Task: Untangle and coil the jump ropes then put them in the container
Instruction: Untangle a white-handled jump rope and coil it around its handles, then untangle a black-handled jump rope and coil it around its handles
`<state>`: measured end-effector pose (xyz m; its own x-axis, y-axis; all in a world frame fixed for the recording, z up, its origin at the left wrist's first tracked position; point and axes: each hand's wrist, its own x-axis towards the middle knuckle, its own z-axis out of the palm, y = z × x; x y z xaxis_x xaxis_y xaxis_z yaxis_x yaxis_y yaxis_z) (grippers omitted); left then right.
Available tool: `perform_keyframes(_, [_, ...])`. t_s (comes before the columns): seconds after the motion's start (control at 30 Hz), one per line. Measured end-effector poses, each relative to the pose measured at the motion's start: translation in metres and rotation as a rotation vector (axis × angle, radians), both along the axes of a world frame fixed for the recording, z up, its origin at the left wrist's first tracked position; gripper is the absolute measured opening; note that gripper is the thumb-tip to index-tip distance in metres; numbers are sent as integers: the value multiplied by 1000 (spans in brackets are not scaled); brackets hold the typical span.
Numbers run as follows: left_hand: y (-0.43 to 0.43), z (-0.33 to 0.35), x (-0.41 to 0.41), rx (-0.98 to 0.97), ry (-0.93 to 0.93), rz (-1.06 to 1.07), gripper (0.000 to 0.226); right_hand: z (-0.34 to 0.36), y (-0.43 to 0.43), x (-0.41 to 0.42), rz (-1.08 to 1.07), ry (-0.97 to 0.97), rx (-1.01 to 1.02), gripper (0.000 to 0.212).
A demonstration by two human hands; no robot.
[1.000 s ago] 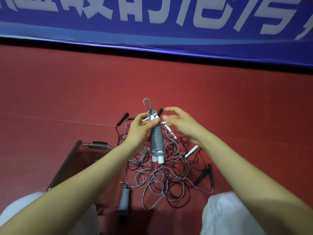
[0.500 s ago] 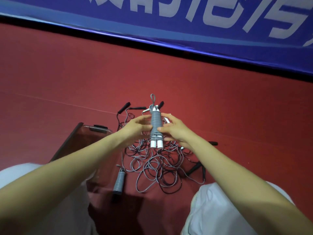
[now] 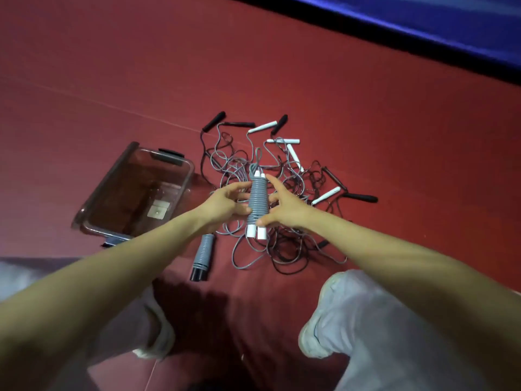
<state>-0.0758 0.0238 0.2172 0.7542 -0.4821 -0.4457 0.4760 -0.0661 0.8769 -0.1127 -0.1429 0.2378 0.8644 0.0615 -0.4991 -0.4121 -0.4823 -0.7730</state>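
Note:
A coiled jump rope [image 3: 258,200], grey cord wound tightly round two white handles, stands upright above the floor between my hands. My left hand [image 3: 222,206] holds its left side with curled fingers. My right hand [image 3: 284,211] pinches the lower right side with the thumb, index finger stretched upward. Beneath lies a tangle of grey and black ropes [image 3: 270,244] with white and black handles. The clear plastic container [image 3: 186,176] sits on the floor to the left, with no ropes inside.
A second coiled rope with black handles [image 3: 203,255] lies on the red floor near the container's corner. My knees in pale trousers [image 3: 366,320] frame the bottom of the view. A blue banner [image 3: 451,26] runs along the far right.
The view tilted down and to the left, bringing the whole container into sight. Both hands stay on the coiled rope; my right index finger has lifted off it.

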Motion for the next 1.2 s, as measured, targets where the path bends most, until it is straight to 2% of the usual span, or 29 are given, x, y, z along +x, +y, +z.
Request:
perform_keyframes(0.13, [8,-46,1,103,-30,106,69,-49,20,7,29,-53,-51,114])
perform_keyframes(0.2, [18,-74,-2,170,-9,130,64,-82,31,4,21,-48,-6,115])
perform_keyframes(0.37, [34,-134,-28,307,116,110,44,-162,49,-19,5,69,72,114])
perform_keyframes(0.53, [45,-172,-39,392,146,34,49,-202,56,-30,-13,177,138,107])
perform_keyframes(0.6, [49,-183,-37,499,112,47,44,-212,61,-30,-17,190,132,108])
perform_keyframes(0.7, [60,-202,-38,836,-132,122,39,-229,69,-30,-59,200,119,111])
perform_keyframes(0.77, [67,-208,-41,914,-157,143,42,-236,74,-31,-66,202,110,109])
perform_keyframes(0.93, [79,-220,-40,755,87,78,56,-248,91,-35,-51,153,49,109])
perform_keyframes(1.1, [87,-222,-37,727,82,72,54,-249,93,-34,-116,157,-62,109])
perform_keyframes(1.2, [86,-222,-39,732,93,73,55,-248,94,-33,-70,169,-86,111])
